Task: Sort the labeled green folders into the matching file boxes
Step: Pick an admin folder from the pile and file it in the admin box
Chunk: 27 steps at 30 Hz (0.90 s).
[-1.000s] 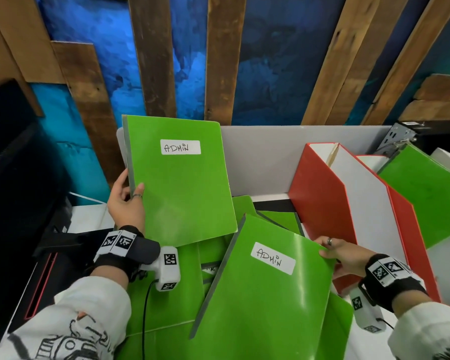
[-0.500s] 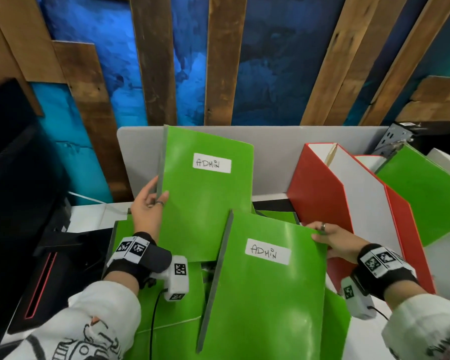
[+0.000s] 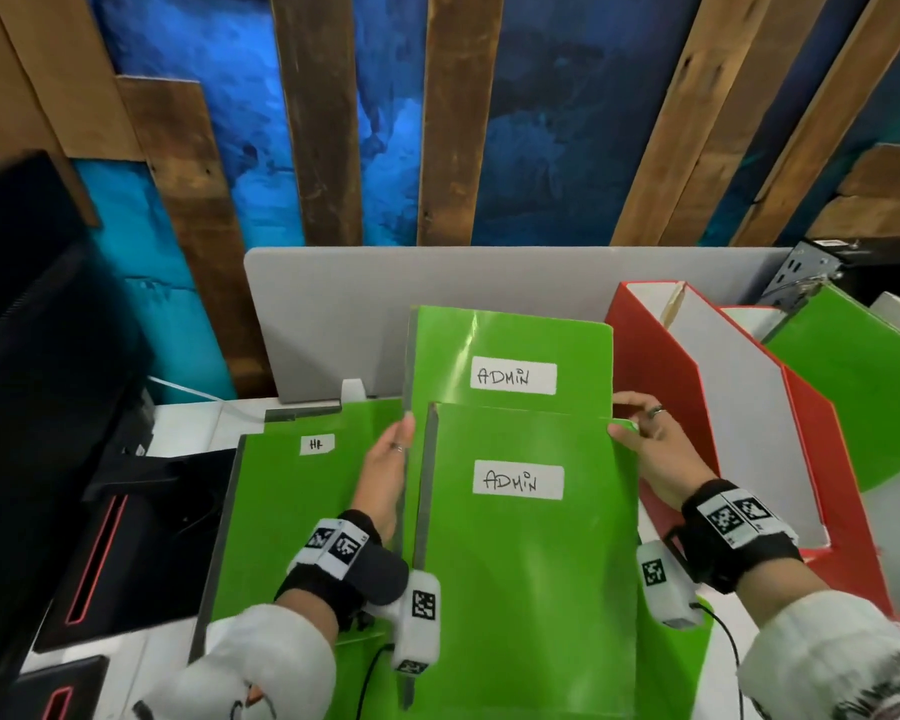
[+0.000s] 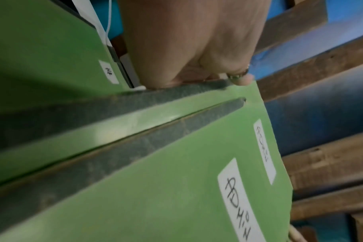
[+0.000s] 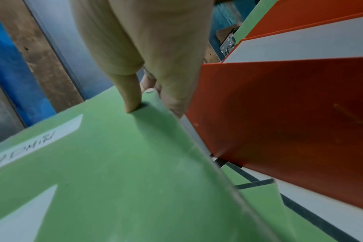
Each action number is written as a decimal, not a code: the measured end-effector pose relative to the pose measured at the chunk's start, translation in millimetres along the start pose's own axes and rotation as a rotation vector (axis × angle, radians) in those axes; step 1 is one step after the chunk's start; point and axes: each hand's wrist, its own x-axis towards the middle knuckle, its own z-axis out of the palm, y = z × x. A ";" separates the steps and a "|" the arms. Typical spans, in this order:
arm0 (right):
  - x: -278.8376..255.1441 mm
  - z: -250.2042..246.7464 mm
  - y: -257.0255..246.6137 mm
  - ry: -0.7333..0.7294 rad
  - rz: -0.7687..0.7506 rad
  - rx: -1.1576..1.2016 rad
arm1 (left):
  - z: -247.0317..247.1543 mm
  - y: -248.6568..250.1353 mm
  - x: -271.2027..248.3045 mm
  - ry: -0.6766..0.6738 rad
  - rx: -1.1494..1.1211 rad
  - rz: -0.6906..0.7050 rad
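Note:
Two green folders labelled ADMIN stand nearly upright, one behind the other. My left hand [image 3: 404, 433] grips the grey spine of the rear ADMIN folder [image 3: 510, 335]; in the left wrist view the left hand [image 4: 207, 77] curls over that spine. My right hand [image 3: 627, 420] pinches the top right corner of the front ADMIN folder [image 3: 531, 553], thumb [image 5: 133, 99] on its face and the other fingers behind. A green HR folder [image 3: 292, 522] lies flat to the left. Two red file boxes [image 3: 661, 387] stand at the right.
The farther red box [image 3: 827, 459] holds a tilted green folder [image 3: 863, 381]. A grey divider panel [image 3: 333, 314] rises behind the folders. A black monitor [image 3: 32, 330] and its stand fill the left side. More green folders lie under the held ones.
My left hand has carried its ADMIN folder right and down, tucking it behind the front one. The right hand's folder has turned square and upright. The HR folder has come into sight.

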 end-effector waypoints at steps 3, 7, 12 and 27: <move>-1.8 -12.4 -1.6 0.071 -0.049 -0.056 | 12.2 -19.1 -7.4 -0.111 0.042 -0.033; 0.1 -34.0 5.3 0.134 -0.037 -0.131 | 23.6 -39.6 -8.8 -0.245 0.119 -0.163; -3.7 -43.8 12.2 0.193 -0.019 -0.118 | 34.6 -36.2 -14.3 -0.251 0.137 -0.194; -11.6 -21.3 -79.4 -0.005 -0.375 0.359 | 45.4 88.2 -5.3 -0.084 0.002 0.390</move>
